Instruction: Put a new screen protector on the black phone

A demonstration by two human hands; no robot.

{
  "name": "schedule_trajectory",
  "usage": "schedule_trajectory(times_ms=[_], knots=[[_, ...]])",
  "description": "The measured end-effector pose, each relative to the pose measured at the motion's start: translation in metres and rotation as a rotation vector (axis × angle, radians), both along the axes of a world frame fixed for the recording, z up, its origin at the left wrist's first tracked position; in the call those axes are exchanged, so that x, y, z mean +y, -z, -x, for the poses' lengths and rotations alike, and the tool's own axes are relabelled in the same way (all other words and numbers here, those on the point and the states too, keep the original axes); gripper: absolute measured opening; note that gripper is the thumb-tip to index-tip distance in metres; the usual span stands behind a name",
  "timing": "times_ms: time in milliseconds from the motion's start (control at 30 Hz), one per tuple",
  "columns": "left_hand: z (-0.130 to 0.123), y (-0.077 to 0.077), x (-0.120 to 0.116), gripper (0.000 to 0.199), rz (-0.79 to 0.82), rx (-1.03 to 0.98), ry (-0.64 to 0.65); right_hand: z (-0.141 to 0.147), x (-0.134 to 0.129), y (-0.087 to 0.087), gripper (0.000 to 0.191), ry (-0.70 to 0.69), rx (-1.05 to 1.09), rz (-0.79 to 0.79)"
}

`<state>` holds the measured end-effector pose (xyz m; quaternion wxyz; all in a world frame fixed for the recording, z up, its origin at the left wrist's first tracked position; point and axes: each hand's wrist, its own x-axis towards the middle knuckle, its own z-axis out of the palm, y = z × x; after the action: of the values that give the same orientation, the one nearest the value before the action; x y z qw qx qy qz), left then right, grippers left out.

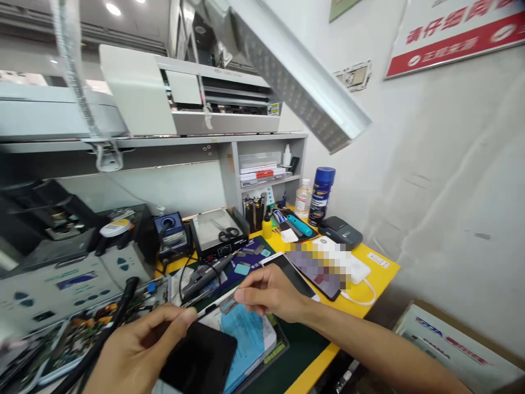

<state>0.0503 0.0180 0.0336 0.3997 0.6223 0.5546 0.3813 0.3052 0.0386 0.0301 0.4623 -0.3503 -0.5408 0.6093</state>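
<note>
My left hand (143, 342) is closed, thumb pressed against the forefinger, over a black phone screen (200, 355). What it pinches, if anything, is too small to make out; a thin dark edge shows just past the fingertips. To its right, my right hand (273, 295) is closed too, pinching a small see-through flat piece (227, 305). Beneath both hands lies a white pad with a blue sheet (246, 334) on it, on a green mat (297, 350). Behind my right hand rests a white-framed phone (289, 273).
Circuit boards (86, 336) crowd the left, beside a grey control unit (77, 279). A hot plate (217, 232) with scissors (225, 231) stands behind. Another phone (315, 273), a spray can (322, 194) and a yellow bottle (267, 227) are right. A lamp (303, 76) hangs overhead.
</note>
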Motion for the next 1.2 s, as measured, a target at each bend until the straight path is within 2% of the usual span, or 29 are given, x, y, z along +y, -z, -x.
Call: schedule_trajectory(times_ms=[100, 200, 433, 700, 833, 1033, 1200], knots=[[-0.006, -0.008, -0.003, 0.053, 0.133, -0.085, 0.044, 0.004, -0.003, 0.000, 0.030, -0.012, 0.000, 0.054], [-0.015, -0.011, -0.005, 0.054, 0.177, -0.194, 0.050, 0.005, -0.004, 0.000, 0.033, -0.028, -0.010, 0.098], [-0.024, -0.012, -0.008, 0.048, 0.183, -0.299, 0.071, 0.008, -0.007, -0.001, 0.028, -0.075, -0.059, 0.125], [-0.032, -0.012, -0.010, 0.045, 0.202, -0.242, 0.189, 0.010, -0.010, 0.000, 0.036, -0.082, -0.138, 0.087], [-0.033, -0.012, -0.010, 0.045, 0.209, -0.209, 0.202, 0.009, -0.011, 0.002, 0.037, -0.094, -0.180, 0.061], [-0.024, -0.010, -0.009, 0.042, 0.273, -0.273, 0.287, 0.009, -0.010, -0.001, 0.039, -0.096, -0.210, 0.028], [-0.022, -0.014, -0.008, 0.041, 0.357, -0.330, 0.290, 0.010, -0.011, -0.003, 0.036, -0.086, -0.217, 0.018]])
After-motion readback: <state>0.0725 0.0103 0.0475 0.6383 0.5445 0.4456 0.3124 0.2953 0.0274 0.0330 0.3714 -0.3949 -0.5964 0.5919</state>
